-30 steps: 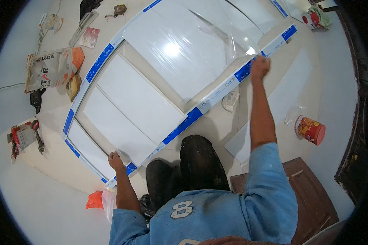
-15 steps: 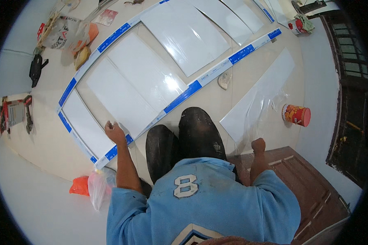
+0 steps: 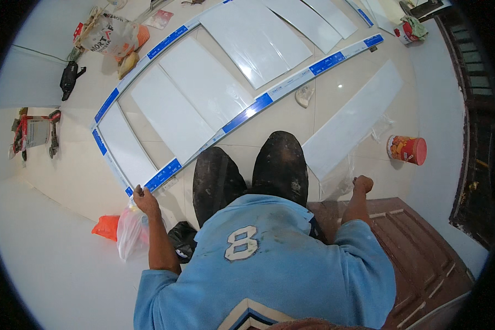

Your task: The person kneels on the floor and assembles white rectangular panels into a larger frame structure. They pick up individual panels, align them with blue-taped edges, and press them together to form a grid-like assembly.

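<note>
My right hand (image 3: 363, 184) is a fist beside the near end of a long white panel (image 3: 357, 121) on the floor at right. Clear plastic film (image 3: 338, 184) runs from that panel to the fist, which appears to grip it. My left hand (image 3: 146, 199) is by the near left corner of a frame (image 3: 247, 113) of white bars with blue printed tape. Its fingers are bent close together; whatever may be in them is too small to make out. White panels (image 3: 170, 107) lie inside the frame, some with shiny film on them.
A red tub (image 3: 407, 149) stands on the right, above a brown panelled door (image 3: 401, 236) lying flat. Plastic bags (image 3: 132, 234) and a black bag (image 3: 182, 241) are near my left arm. At far left are a sack (image 3: 113, 36) and a black tool (image 3: 70, 80).
My left hand has moved back toward me, from over the narrow panel to the frame's near corner. My right fist has shifted slightly right. The view has moved a little.
</note>
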Motion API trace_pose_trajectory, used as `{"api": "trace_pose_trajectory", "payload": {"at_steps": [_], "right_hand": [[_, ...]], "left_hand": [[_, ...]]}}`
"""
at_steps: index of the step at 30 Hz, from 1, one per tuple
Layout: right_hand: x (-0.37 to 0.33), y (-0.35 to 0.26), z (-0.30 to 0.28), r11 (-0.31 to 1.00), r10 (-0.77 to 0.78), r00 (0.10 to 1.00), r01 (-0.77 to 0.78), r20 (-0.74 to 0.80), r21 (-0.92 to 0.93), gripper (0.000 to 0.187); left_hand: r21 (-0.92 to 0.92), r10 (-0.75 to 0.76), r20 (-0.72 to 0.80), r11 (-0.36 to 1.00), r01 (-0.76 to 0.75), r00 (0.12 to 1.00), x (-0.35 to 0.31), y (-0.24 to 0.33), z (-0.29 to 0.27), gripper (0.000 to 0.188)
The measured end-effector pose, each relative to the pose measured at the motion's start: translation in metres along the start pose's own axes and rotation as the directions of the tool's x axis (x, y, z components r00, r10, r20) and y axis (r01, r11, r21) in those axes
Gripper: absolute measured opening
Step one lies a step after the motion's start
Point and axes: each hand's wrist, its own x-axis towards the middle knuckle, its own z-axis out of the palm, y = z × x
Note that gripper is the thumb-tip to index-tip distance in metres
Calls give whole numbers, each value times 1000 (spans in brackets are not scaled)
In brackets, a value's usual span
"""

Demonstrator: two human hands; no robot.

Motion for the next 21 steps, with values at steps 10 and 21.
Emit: {"api": "trace_pose_trajectory", "payload": {"at_steps": [10,21], "right_hand": [[11,-4,-71,844,176,966,-247,190,476,39],[-102,-140,-89,926,-279,944,313,-175,211,68]], "left_hand": [[347,172,258,902,-258,951,-53,30,9,34],[207,300,566,850,-485,768,-103,124,54,30]]}}
